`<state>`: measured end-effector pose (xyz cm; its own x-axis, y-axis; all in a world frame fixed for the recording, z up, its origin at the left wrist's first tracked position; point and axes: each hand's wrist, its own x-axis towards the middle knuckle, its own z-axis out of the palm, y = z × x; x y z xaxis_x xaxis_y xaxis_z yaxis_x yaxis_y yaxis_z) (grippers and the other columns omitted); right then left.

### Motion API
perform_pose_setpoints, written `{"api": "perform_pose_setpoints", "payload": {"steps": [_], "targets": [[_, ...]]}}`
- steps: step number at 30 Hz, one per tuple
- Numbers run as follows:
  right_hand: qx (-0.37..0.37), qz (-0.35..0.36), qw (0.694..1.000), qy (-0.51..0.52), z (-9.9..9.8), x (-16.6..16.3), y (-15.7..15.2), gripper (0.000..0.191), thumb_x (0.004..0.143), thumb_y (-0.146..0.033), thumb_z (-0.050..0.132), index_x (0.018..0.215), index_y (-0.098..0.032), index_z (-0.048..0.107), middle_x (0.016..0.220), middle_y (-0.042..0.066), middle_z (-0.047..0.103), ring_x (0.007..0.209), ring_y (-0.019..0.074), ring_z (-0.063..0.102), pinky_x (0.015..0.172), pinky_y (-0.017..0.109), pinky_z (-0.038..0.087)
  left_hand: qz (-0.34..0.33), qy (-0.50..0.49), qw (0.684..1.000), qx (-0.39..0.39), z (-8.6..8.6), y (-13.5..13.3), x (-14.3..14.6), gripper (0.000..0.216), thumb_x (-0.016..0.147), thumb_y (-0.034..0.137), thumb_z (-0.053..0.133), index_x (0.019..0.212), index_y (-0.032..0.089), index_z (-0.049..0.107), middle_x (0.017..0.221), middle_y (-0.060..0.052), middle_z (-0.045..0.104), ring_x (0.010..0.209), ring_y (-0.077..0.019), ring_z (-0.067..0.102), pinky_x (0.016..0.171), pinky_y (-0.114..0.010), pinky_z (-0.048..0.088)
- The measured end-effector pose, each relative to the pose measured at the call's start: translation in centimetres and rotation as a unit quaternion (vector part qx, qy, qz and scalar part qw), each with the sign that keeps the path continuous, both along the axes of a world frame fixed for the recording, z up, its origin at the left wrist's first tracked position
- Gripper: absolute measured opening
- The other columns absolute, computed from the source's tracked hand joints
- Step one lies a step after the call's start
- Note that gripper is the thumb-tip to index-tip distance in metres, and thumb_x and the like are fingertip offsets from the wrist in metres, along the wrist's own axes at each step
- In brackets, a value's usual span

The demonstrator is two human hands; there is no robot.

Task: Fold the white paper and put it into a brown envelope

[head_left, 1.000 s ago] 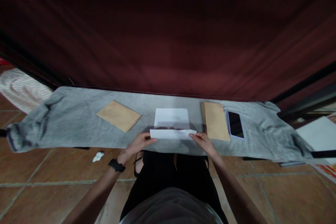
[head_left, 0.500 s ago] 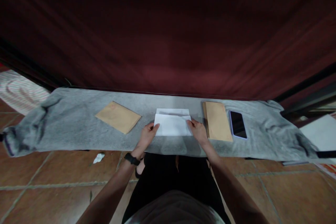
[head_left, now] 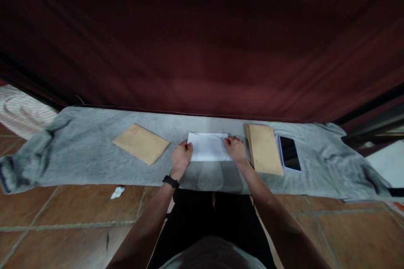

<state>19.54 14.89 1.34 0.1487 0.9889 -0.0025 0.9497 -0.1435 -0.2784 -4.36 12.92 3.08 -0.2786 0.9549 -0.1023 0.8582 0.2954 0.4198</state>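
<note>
A folded sheet of white paper (head_left: 209, 148) lies on the grey cloth in front of me, its long sides running left to right. My left hand (head_left: 182, 154) grips its left edge, with the fingers curled at the side. On the right edge, my right hand (head_left: 235, 148) pinches the paper near its upper corner. The paper's far edges almost meet, and a thin fold line shows there. Left of my hands lies a brown envelope (head_left: 141, 143), turned at an angle. Close beside my right hand sits a stack of brown envelopes (head_left: 265, 148).
A phone (head_left: 289, 153) in a pale purple case lies right of the stack. Grey cloth (head_left: 91, 147) covers the narrow bench. Behind it hangs a dark red curtain (head_left: 202, 50). A crumpled white scrap (head_left: 118, 192) is on the tiled floor.
The paper's near flap has moved away from me, so its edge now almost lines up with the far edge. Both hands moved slightly with it, fingers curling more.
</note>
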Motion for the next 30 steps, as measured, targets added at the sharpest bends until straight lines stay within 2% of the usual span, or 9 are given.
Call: {"api": "perform_pose_setpoints", "payload": {"steps": [4,8,12,21,30], "targets": [[-0.004,-0.008,1.0,-0.02,0.0,-0.2,0.4,0.035,0.102,-0.041,0.045,0.108,-0.019,0.071,0.113,0.013,0.073,0.106,0.0237,0.068,0.1,0.036,0.041,0.012,0.02,0.999,-0.044,0.7,0.7,0.3,0.037,0.096,0.041,0.046,0.106,0.017,0.073,0.1,-0.014,0.076,0.092,-0.0268,0.07,0.069,-0.029,0.045],[-0.025,-0.019,0.999,-0.03,0.1,-0.2,0.8,0.037,0.102,-0.043,0.043,0.104,-0.019,0.071,0.112,0.012,0.074,0.105,0.0236,0.069,0.098,0.035,0.042,0.014,0.031,0.998,-0.062,1.0,1.1,0.3,0.037,0.096,0.043,0.047,0.107,0.019,0.072,0.102,-0.013,0.076,0.096,-0.0248,0.07,0.073,-0.028,0.047],[-0.038,-0.024,0.998,-0.038,0.0,-0.2,1.1,0.04,0.102,-0.046,0.043,0.101,-0.019,0.072,0.106,0.013,0.075,0.1,0.0228,0.071,0.095,0.034,0.043,0.026,0.045,0.997,-0.056,0.5,1.2,0.4,0.037,0.096,0.045,0.047,0.106,0.019,0.072,0.103,-0.013,0.076,0.097,-0.0256,0.07,0.075,-0.029,0.048],[-0.014,-0.026,0.998,-0.061,-0.6,-0.3,0.8,0.035,0.101,-0.044,0.046,0.104,-0.018,0.07,0.107,0.013,0.074,0.099,0.0245,0.071,0.096,0.037,0.044,0.028,0.055,0.997,-0.045,-1.1,1.7,0.2,0.04,0.096,0.049,0.045,0.106,0.021,0.072,0.101,-0.013,0.076,0.097,-0.0279,0.07,0.078,-0.034,0.05],[-0.012,-0.029,0.997,-0.07,-0.6,-0.1,1.1,0.035,0.101,-0.044,0.046,0.101,-0.02,0.071,0.101,0.012,0.075,0.094,0.0229,0.072,0.09,0.034,0.046,0.023,0.082,0.995,-0.043,-0.8,1.3,0.8,0.04,0.098,0.044,0.04,0.11,0.019,0.069,0.097,-0.014,0.075,0.094,-0.0286,0.071,0.078,-0.035,0.05]]}}
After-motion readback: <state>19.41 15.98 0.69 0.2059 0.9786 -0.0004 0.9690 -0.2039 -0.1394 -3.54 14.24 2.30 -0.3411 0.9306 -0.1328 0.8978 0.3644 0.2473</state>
